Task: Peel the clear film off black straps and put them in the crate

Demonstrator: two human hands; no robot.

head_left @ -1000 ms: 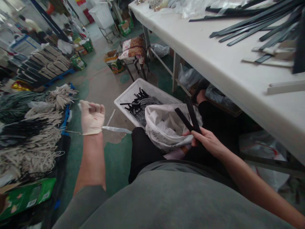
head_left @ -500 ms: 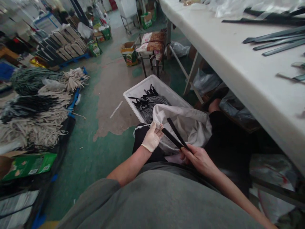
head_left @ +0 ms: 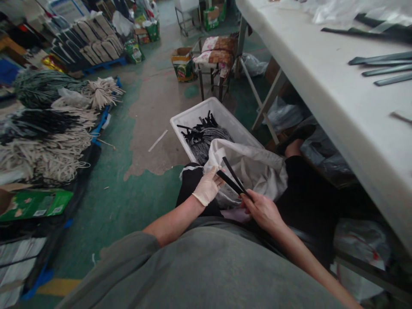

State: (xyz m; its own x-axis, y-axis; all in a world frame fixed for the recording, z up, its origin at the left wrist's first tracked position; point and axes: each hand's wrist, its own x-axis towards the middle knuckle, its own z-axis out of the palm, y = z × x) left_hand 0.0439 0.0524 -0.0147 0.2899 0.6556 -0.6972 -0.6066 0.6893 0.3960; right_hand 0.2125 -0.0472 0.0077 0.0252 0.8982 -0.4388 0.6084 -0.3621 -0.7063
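Head view: left hand (head_left: 207, 188), in a pale glove, sits at the upper left end of the lower of two black strips (head_left: 229, 181). Its fingers are bent toward that end; glove and pale background merge there, so cannot tell whether they pinch the strip or merely touch it. White ribbon (head_left: 193, 168) runs from near this hand across the dark trouser leg (head_left: 187, 184); its end at the glove is hard to make out.

Right hand (head_left: 262, 210), bare, pinches both strips at their lower ends between thumb and fingers; the remaining fingers are curled under and partly hidden. Strips lie close together at the grip, spread slightly apart toward their free ends, and are held in front of a whitish sack (head_left: 267, 169). Sack mouth open; contents not discernible, lower part covered by hands and strips.

Beyond it, a white plastic crate (head_left: 237, 123) contains grey cords (head_left: 214, 136) with black ends; sack covers the crate's near end. At right, white-topped table (head_left: 309, 64) carries dark flat strips (head_left: 388, 68), cut off by the frame edge. Clear plastic bags (head_left: 283, 113) under the table are shadowed, contents unreadable.
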